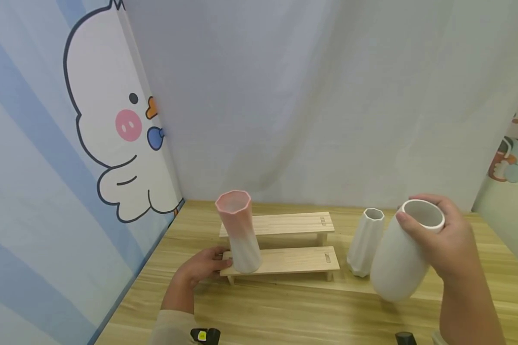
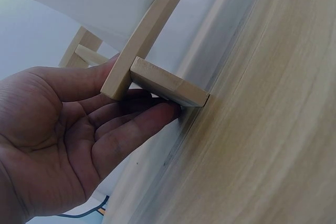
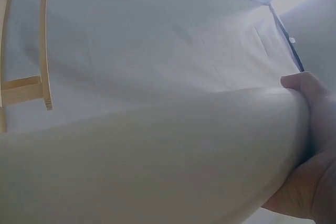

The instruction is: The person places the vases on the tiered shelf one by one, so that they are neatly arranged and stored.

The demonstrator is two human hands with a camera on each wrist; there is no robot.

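My left hand [image 1: 202, 266] grips the left end of a two-step wooden stand [image 1: 294, 261], thumb on the lower board and fingers beneath it by the leg, as the left wrist view shows. On that lower board, close to the thumb, a pink-and-white ribbed vase [image 1: 240, 231] stands upright. Off to the right, my right hand [image 1: 453, 242] holds a large smooth white vase [image 1: 398, 269] around its upper part, just below the rim. The vase tilts, its mouth leaning right. This white vase [image 3: 157, 156] fills the lower right wrist view.
A smaller white fluted vase [image 1: 364, 245] stands on the wood-grain table [image 1: 285, 311] between the stand and the large vase. Behind the table hangs a pale curtain [image 1: 306, 105]. A blue-striped panel with a cartoon bird [image 1: 103, 91] borders the left side.
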